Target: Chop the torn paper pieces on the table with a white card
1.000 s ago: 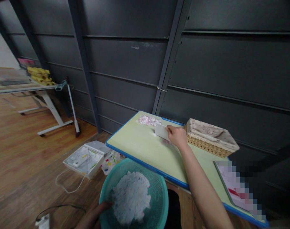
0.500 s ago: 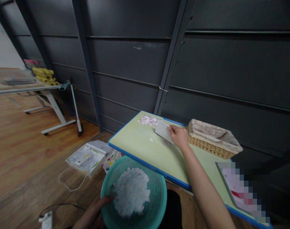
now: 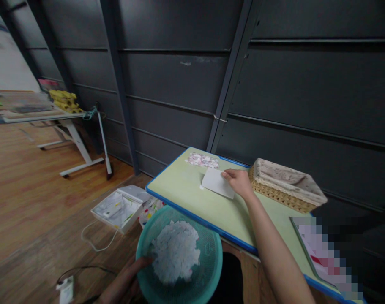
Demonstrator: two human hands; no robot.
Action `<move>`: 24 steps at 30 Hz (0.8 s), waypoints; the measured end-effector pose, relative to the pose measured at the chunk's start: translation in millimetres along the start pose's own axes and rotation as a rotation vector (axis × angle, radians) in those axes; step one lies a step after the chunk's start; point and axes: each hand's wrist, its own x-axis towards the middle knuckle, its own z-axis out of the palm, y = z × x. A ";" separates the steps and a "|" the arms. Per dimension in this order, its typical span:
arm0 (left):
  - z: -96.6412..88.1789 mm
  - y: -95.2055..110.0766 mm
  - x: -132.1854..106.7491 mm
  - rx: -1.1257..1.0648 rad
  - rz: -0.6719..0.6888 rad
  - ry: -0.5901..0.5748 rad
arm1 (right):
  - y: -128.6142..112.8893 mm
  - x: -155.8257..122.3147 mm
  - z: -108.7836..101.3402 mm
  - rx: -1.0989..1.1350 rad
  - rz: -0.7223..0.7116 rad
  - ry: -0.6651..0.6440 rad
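My right hand reaches across the green table and grips a white card, held flat against the tabletop. A small pile of pink and white paper scraps lies just beyond the card near the table's far corner. My left hand holds the rim of a teal plastic basket below the table's near edge. The basket holds a heap of white paper scraps.
A lined wicker basket stands on the table right of my hand. Papers lie at the table's right end. On the wooden floor lie a white open box and a cable. Another table stands far left.
My right hand has drawn the white card a little toward me and laid it flatter on the table. The teal basket stays under the table edge.
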 end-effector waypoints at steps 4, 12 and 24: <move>-1.3 0.8 2.7 0.093 -0.042 -0.072 | -2.4 -1.1 0.0 0.182 0.002 -0.084; 22.7 8.3 -16.4 0.049 0.026 -0.081 | -8.5 -2.8 2.8 0.404 -0.004 -0.254; 22.4 8.5 -18.6 0.147 0.038 -0.127 | -17.2 -9.9 10.0 0.677 0.088 -0.484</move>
